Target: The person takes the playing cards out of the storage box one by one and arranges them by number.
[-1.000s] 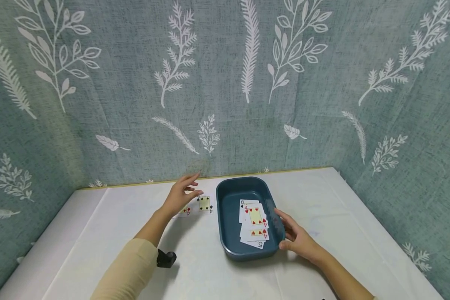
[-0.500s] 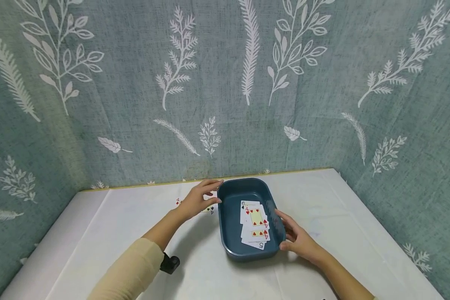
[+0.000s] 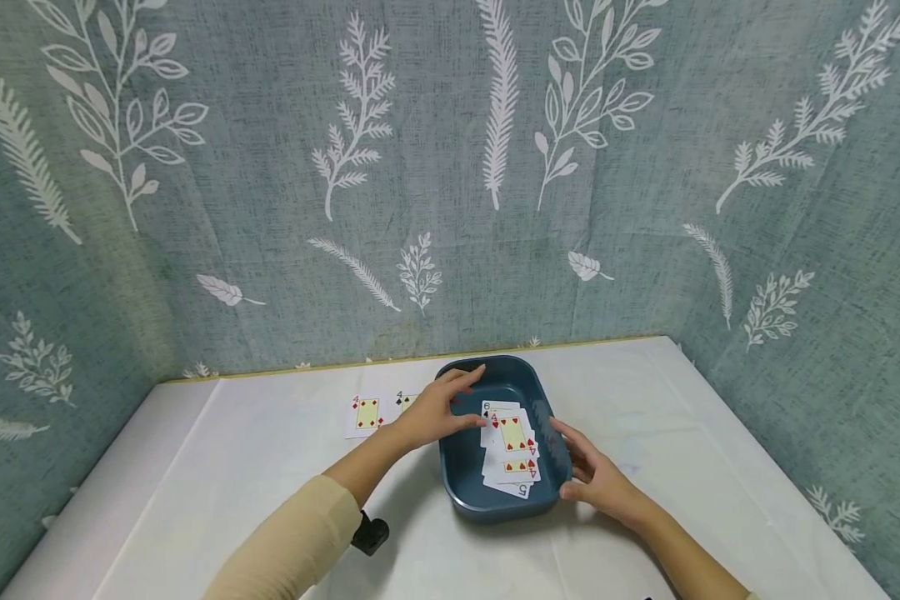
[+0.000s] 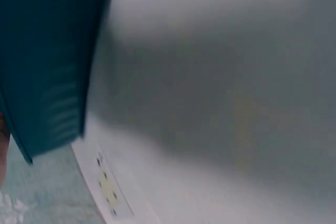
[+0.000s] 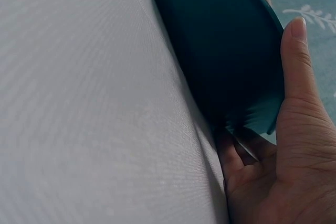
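Note:
My left hand hovers over the left wall of a dark blue plastic bin, its fingertips above the bin's inside. Nothing shows between its spread thumb and fingers. My right hand grips the bin at the right side; in the right wrist view the thumb lies along the rim while the other fingers curl beneath the end. Several playing cards lie overlapping, face up, on the bin's floor, a four of hearts on top. Left of it, a four of diamonds lies beside a four of spades, partly hidden by my left hand.
The bin stands on a white cloth-covered table. A patterned teal curtain rises along the table's back edge and both sides. A small black device sits at my left wrist.
My left hand has moved rightward from above the two loose cards to over the bin, uncovering the four of diamonds. The right hand and bin have stayed in place.

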The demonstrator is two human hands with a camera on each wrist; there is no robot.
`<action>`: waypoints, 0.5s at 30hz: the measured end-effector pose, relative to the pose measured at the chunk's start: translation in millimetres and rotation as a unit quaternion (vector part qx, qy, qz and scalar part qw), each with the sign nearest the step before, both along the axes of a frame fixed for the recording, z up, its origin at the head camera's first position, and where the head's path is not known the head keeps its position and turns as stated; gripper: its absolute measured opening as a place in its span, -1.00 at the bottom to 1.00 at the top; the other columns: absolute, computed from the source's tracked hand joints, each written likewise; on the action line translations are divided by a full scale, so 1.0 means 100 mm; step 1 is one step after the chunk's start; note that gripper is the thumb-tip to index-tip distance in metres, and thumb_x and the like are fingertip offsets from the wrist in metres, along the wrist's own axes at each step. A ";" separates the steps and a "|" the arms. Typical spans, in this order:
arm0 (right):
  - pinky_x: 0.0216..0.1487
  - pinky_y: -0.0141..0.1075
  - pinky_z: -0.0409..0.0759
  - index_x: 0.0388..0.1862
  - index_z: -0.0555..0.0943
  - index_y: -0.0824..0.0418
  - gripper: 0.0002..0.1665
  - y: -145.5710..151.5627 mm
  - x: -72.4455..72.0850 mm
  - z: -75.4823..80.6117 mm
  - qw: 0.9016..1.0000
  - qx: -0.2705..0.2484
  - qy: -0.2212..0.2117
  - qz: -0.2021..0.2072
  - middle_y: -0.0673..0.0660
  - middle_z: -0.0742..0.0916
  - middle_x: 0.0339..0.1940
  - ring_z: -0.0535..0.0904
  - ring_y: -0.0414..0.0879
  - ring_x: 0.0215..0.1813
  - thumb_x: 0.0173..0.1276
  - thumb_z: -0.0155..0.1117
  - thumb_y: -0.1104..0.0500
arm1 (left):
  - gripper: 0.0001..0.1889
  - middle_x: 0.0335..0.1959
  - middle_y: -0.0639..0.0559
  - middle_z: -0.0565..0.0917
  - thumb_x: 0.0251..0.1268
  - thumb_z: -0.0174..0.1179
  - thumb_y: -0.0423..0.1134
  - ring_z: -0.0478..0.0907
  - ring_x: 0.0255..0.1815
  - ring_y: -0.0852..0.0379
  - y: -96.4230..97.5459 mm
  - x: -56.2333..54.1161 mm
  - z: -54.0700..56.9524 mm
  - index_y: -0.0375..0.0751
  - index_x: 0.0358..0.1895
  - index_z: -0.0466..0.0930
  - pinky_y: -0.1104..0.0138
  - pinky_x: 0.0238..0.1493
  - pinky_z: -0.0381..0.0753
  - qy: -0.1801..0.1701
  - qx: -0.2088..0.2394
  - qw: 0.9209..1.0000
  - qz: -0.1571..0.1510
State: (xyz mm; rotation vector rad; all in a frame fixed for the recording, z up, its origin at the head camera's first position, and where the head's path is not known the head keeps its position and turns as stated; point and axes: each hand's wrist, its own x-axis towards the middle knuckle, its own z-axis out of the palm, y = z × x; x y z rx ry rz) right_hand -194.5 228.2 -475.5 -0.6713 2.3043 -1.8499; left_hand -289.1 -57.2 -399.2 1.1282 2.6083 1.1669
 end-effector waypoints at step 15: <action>0.16 -0.50 0.40 0.52 0.00 0.12 0.05 0.02 -0.02 0.00 1.000 -0.022 -0.003 0.022 0.49 0.20 0.42 0.35 0.10 0.32 0.22 0.34 -0.10 | -0.18 0.19 -0.18 0.44 0.13 0.36 -0.12 0.46 0.15 -0.05 0.39 0.09 -0.06 -0.14 0.44 0.17 0.18 0.01 0.55 -0.020 -0.060 0.998 0.000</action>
